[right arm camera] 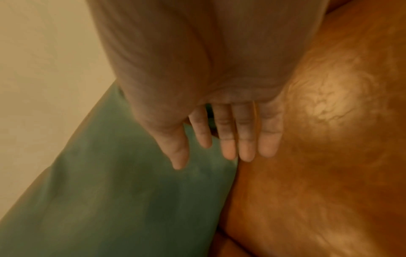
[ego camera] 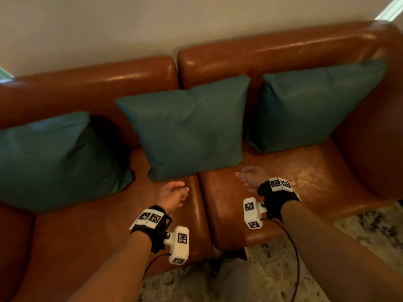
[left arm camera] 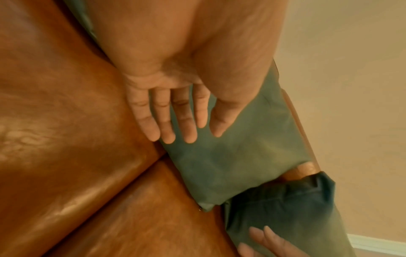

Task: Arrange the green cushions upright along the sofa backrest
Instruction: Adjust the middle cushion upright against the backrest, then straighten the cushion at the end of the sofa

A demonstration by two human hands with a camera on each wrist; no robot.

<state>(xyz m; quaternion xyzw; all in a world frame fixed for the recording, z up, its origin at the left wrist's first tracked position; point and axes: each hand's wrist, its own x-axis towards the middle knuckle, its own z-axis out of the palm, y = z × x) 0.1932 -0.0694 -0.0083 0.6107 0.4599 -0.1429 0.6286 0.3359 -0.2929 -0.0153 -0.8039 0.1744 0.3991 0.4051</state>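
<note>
Three green square fabric cushions [ego camera: 189, 129] stand along the brown leather sofa backrest [ego camera: 272, 53]. Left hand [ego camera: 172, 195] and right hand [ego camera: 250, 178], empty, fingers extended, flank the middle cushion's base at six o'clock; apparently not touching. Finish by squaring corners gently.

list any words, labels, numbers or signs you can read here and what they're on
No readable words, brands or numbers in any view.
Left wrist camera mount: black-and-white square marker codes, patterns only, no text.
Right wrist camera mount: the same kind of marker codes, no text.
Cushions, sofa and wall: no printing visible.
</note>
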